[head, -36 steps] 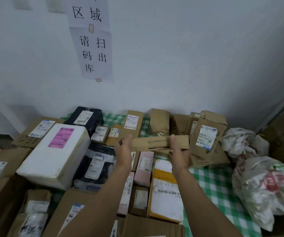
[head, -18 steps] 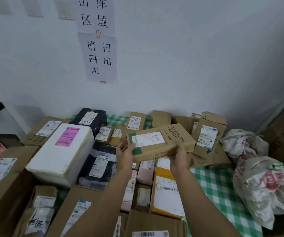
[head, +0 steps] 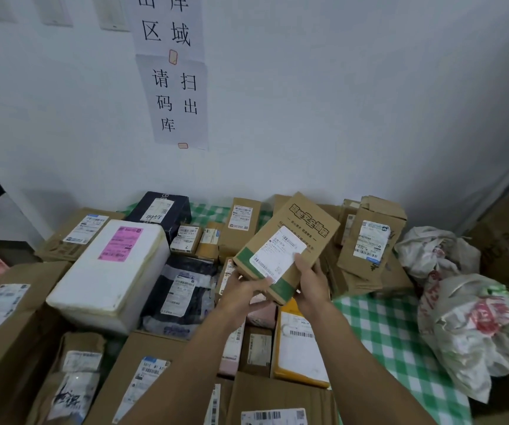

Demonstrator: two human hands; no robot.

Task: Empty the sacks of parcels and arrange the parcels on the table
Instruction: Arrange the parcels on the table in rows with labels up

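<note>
While both hands hold it clear of the pile, the green-banded cardboard box (head: 287, 246) sits tilted, label up, above the parcels mid-table. Left hand (head: 244, 289) grips its near corner, fingers curled. Right hand (head: 311, 286) pinches the near edge with its thumb on the shipping label, fingers hidden underneath. Label text is too small to read. Crumpled sacks (head: 474, 326) lie on the checked table (head: 382, 329), right side, partly cut off.

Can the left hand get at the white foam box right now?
Probably not yet: the left hand grips the brown box with the right hand. The white foam box itself lies uncovered.
</note>
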